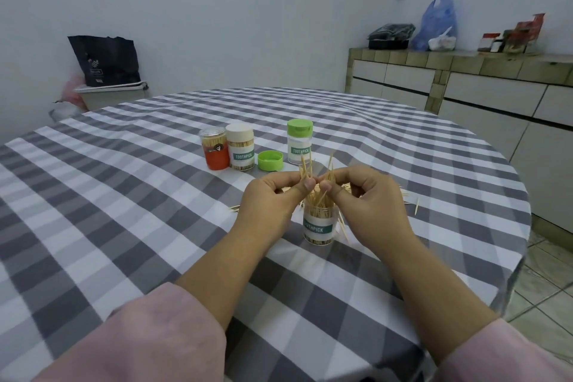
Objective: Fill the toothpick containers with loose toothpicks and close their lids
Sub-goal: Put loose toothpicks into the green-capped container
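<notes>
Left hand and right hand each pinched a small bunch of toothpicks between thumb and curled fingers, tips nearly touching. Directly below the fingertips stood the open jar, partly filled. Loose picks lay on the cloth behind the hands, their number apparently small. A green lid sat beyond, beside three closed jars.

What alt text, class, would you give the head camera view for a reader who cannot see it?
Two hands, the left hand and right hand, pinch bundles of toothpicks above an open clear container on a grey checked tablecloth. Behind stand three lidded containers and a loose green lid.
</notes>
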